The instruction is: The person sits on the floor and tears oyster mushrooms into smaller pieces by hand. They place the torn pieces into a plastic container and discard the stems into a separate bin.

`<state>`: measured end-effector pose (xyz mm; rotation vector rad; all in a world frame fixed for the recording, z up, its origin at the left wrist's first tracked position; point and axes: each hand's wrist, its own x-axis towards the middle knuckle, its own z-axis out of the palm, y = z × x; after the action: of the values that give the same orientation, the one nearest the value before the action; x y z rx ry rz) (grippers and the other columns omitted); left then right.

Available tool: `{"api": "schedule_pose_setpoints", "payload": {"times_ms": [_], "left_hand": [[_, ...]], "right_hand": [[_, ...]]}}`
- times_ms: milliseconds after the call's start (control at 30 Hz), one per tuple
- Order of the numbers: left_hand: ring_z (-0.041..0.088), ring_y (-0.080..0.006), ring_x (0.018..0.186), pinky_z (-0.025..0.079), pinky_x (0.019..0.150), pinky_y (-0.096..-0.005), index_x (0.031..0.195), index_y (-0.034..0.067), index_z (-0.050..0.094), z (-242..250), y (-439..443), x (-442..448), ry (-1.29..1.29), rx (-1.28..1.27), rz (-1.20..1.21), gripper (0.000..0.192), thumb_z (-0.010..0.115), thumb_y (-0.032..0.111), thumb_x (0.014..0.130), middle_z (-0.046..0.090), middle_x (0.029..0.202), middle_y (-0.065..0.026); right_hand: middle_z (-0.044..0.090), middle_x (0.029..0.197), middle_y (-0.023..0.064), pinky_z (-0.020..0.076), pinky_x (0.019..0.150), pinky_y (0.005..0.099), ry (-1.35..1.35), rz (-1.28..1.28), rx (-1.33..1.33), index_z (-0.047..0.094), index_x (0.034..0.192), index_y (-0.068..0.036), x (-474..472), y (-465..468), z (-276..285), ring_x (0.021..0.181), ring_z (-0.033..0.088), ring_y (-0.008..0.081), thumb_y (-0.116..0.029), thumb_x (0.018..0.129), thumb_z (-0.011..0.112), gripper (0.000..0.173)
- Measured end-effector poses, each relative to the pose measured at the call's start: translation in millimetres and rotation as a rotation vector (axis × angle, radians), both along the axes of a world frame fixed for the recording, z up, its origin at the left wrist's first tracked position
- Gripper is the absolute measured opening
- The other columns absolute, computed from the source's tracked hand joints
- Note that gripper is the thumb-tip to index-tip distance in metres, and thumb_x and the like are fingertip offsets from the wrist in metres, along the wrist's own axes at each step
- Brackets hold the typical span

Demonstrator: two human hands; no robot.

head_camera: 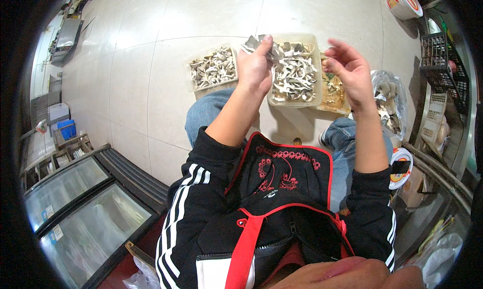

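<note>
My left hand grips a bunch of grey-and-white mushroom pieces, thumb on top, at the left rim of a translucent plastic tub. Torn strips of what look like oyster mushrooms fill much of that tub. To its right, my right hand is raised with fingers curled and apart, and I see nothing held in it. Below it, partly hidden, lies a stained, yellowish tray with small mushroom scraps. A clear plastic bag of larger mushrooms stands beyond that hand.
Another plastic tub of mushroom pieces sits at the left on the tiled floor. Lidded white buckets and black plastic crates line the right side. A glass-topped chest freezer stands at lower left.
</note>
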<state>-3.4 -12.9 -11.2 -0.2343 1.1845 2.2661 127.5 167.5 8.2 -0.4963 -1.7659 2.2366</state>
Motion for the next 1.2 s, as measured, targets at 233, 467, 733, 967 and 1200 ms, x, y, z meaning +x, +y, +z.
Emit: {"api": "schedule_pose_setpoints", "payload": {"times_ms": [233,467,733,967,1200], "left_hand": [[0.065,-0.0184,0.085,0.056,0.073,-0.0324,0.108,-0.001,0.059,3,8,26,0.051,-0.038,-0.033,0.021,0.066,0.000,0.089,0.066,0.097,-0.0088],[0.064,-0.0201,0.087,0.055,0.078,-0.0344,0.112,-0.001,0.059,-2,1,14,0.002,0.005,0.015,0.021,0.063,0.008,0.094,0.066,0.099,-0.0097],[0.064,-0.0219,0.092,0.053,0.086,-0.0372,0.106,-0.004,0.060,2,-19,-8,0.016,-0.072,0.117,0.017,0.063,0.008,0.094,0.066,0.101,-0.0123],[0.061,-0.0187,0.094,0.049,0.085,-0.0338,0.118,-0.002,0.056,-13,-6,2,-0.027,-0.299,-0.186,0.034,0.066,0.016,0.092,0.065,0.103,-0.0087],[0.054,-0.0193,0.102,0.044,0.088,-0.0367,0.131,0.000,0.051,-42,8,-2,-0.084,-0.497,-0.225,0.041,0.057,0.009,0.091,0.059,0.114,-0.0098]], "right_hand": [[0.069,0.090,0.0037,0.0518,0.067,0.0255,-0.041,0.070,0.588,0.072,0.105,-0.004,-16,-49,-4,0.073,0.064,0.0105,-0.014,0.079,0.079,0.028],[0.068,0.081,0.0019,0.0526,0.066,0.0263,-0.058,0.024,0.126,0.071,0.097,-0.001,-29,-44,-19,0.070,0.063,0.0114,-0.015,0.091,0.070,0.016],[0.069,0.104,0.0101,0.0552,0.076,0.0275,-0.144,-0.049,-0.059,0.062,0.122,0.001,-25,-8,-18,0.085,0.066,0.0144,-0.018,0.094,0.065,0.034],[0.065,0.122,0.0212,0.0497,0.094,0.0380,-0.403,0.086,0.688,0.060,0.125,0.005,-20,-20,-38,0.108,0.065,0.0261,-0.028,0.092,0.064,0.047],[0.069,0.111,0.0093,0.0489,0.089,0.0279,-0.206,-0.170,0.356,0.065,0.120,0.001,13,28,-31,0.100,0.063,0.0138,-0.016,0.097,0.058,0.030]]}}
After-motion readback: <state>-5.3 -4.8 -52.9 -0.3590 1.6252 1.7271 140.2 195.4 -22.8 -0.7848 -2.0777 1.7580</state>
